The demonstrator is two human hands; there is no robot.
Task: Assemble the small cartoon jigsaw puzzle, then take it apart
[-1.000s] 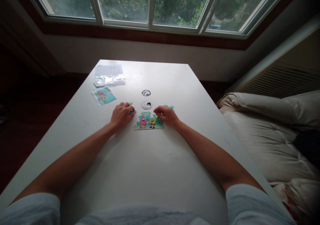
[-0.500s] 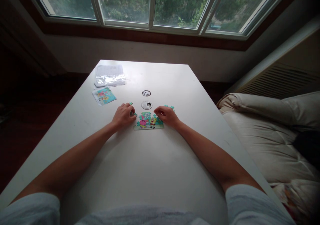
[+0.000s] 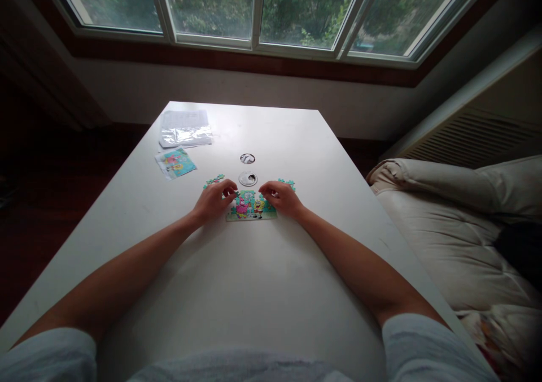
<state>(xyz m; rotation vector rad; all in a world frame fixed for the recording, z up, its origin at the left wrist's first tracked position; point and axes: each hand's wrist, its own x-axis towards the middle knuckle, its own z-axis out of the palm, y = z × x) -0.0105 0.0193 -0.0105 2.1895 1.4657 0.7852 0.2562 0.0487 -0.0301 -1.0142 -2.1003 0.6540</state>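
A partly assembled jigsaw puzzle (image 3: 249, 208) lies on the white table, with cartoon figures in pink and yellow on a teal ground. Its lower edge is straight; the upper edge is uneven. At its upper left, my left hand (image 3: 215, 200) pinches a small teal puzzle piece (image 3: 237, 193) between thumb and fingers. My right hand (image 3: 283, 196) is at the upper right of the puzzle, fingertips closed together and covering part of it; whatever they hold is too small to make out. Loose puzzle pieces (image 3: 215, 180) lie beyond my left hand, and other teal pieces (image 3: 288, 183) beyond my right.
Two round metal-rimmed inserts (image 3: 248, 179) sit in the tabletop behind the puzzle. Farther left lie a picture card (image 3: 176, 163) and a clear plastic packet (image 3: 186, 129). A cushioned seat (image 3: 427, 246) stands right of the table (image 3: 254, 291), and a window is ahead.
My left hand has moved right and slightly away from me, to the puzzle's upper left, uncovering loose pieces behind it. My right hand has shifted only slightly.
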